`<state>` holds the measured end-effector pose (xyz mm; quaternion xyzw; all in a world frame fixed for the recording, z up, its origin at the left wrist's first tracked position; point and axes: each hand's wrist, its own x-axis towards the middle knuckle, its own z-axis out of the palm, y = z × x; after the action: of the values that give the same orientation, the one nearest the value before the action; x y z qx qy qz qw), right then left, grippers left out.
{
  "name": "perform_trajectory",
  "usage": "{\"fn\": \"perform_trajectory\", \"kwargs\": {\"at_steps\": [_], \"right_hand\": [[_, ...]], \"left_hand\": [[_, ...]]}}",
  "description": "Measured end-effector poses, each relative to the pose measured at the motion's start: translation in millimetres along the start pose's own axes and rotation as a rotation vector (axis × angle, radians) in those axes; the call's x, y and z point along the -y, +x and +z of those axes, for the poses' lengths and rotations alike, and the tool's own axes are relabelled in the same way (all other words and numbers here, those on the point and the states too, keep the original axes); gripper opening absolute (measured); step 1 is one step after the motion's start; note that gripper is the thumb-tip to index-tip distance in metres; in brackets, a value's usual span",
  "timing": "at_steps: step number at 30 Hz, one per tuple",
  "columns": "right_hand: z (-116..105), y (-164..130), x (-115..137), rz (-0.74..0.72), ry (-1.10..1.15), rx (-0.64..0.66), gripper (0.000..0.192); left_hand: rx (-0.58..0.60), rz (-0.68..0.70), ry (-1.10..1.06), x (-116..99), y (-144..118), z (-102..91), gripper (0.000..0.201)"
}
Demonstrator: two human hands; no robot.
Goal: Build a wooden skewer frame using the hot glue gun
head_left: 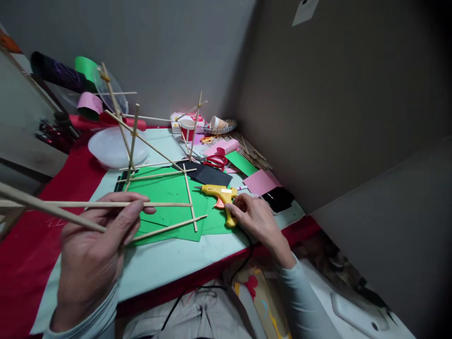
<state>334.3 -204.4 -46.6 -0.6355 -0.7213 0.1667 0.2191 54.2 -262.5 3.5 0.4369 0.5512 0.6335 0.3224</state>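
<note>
My left hand (95, 245) pinches wooden sticks (52, 205) that run off to the left and belong to a glued stick frame (155, 176) standing on green paper (169, 197). My right hand (256, 219) rests on the table with its fingertips touching the handle of a yellow glue gun (221, 194). The gun lies on the green paper with its nozzle pointing left. Its black cord hangs off the table's front edge.
Black paper (208, 175), pink paper (261, 181), red scissors (216, 161), a white plastic lid (115, 148), a red cup (187, 128), paper cups and paper rolls (86, 75) crowd the back. A dark phone (278, 198) lies at right. Grey walls close in behind and right.
</note>
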Motion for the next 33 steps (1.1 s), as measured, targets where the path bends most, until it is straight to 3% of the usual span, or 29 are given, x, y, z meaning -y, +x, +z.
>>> {"fn": "perform_trajectory", "kwargs": {"at_steps": [4, 10, 16, 21, 24, 27, 30, 33], "right_hand": [[3.5, -6.1, 14.9, 0.047, -0.079, 0.042, 0.039], [5.6, -0.2, 21.2, 0.092, -0.132, 0.109, 0.021], [-2.9, 2.3, 11.6, 0.191, 0.198, 0.099, 0.023], [-16.2, -12.8, 18.7, 0.235, 0.869, 0.060, 0.041], [-20.7, -24.8, 33.6, 0.241, 1.041, -0.025, 0.045], [-18.5, -32.7, 52.7, 0.265, 1.216, 0.084, 0.052], [-14.1, -32.3, 73.6, 0.301, 1.357, 0.251, 0.041], [-14.2, -22.3, 90.5, 0.203, 1.352, 0.372, 0.039]], "left_hand": [[-0.003, -0.012, -0.143, -1.0, 6.3, 5.8, 0.011], [0.031, -0.190, -0.314, -2.4, 11.7, -0.8, 0.017], [-0.065, -0.267, -0.369, -2.0, 14.2, -7.0, 0.011], [-0.152, -0.326, -0.469, -4.1, 17.9, -6.2, 0.016], [-0.203, -0.377, -0.517, -8.5, 19.5, -6.9, 0.026], [-0.233, -0.431, -0.568, -11.2, 20.3, -10.6, 0.033], [-0.243, -0.475, -0.620, -10.3, 21.9, -14.9, 0.036], [-0.261, -0.501, -0.683, -7.7, 24.8, -18.5, 0.038]]}}
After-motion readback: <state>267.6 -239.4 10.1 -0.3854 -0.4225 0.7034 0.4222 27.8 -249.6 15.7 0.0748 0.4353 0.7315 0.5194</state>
